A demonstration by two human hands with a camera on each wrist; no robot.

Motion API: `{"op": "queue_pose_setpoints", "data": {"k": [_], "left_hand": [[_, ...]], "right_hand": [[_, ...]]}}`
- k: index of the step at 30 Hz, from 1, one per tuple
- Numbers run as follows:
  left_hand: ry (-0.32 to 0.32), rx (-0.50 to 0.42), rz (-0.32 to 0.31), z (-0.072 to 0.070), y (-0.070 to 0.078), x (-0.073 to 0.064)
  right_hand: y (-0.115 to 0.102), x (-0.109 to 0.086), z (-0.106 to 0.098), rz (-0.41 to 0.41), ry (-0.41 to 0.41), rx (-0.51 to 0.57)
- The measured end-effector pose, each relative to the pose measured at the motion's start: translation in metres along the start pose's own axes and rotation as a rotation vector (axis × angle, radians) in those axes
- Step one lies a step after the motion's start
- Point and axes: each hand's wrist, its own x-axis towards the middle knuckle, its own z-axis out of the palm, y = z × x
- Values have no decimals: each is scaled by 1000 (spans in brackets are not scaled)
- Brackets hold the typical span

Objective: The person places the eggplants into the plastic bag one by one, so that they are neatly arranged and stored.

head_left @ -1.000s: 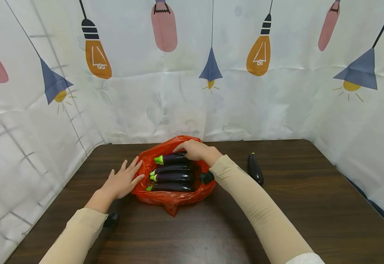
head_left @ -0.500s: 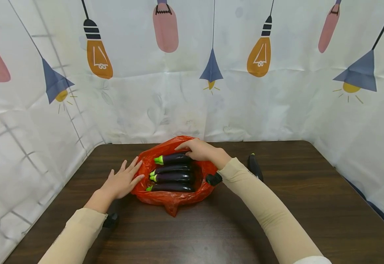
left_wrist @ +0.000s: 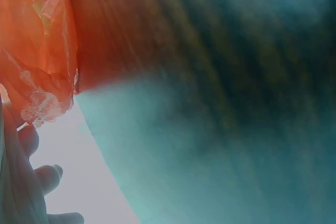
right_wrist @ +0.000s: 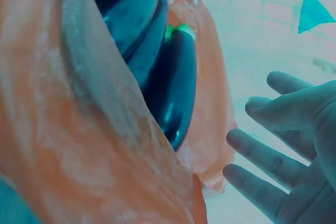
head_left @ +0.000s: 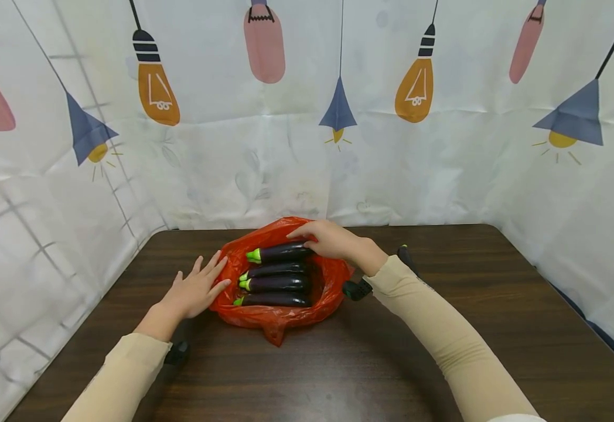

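A red plastic bag (head_left: 275, 318) lies spread open on the table with several dark eggplants (head_left: 280, 283) side by side inside, their green stem ends to the left. Against the bag's left side rests my left hand (head_left: 191, 291), fingers spread and straight; its fingertips also show beside the bag in the left wrist view. Over the bag's back right rim is my right hand (head_left: 333, 241), near the rearmost eggplant (head_left: 280, 252). In the right wrist view, the right hand's fingers (right_wrist: 262, 153) are extended and apart, holding nothing.
Another eggplant (head_left: 405, 255) lies on the dark wooden table (head_left: 470, 281) to the right, mostly covered by my right forearm. Behind the table hangs a white cloth (head_left: 286, 164) printed with lamps and bulbs. Black wrist cameras (head_left: 357, 289) sit under both wrists.
My right hand has moved right, away from the eggplants in the bag, and its forearm now covers most of the loose eggplant. The left hand has stayed in place.
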Motion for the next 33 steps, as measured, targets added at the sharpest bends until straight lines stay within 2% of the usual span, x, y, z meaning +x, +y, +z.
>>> {"op": "queue_pose_setpoints", "data": {"k": [7,20,27,33], "left_hand": [[3,0,4,1,-1,2],[-2,-3,0,0,-2,1],[-4,-2,2,-4,0,1],[-8,-1,-1,-4,2,1]], "right_hand": [[-5,-16,-10,-39,38,-2],[-8,-58,-13,-26,236,73],[6,-89,-15,-5,313,112],[23,-115,-18,57,321,101]]}}
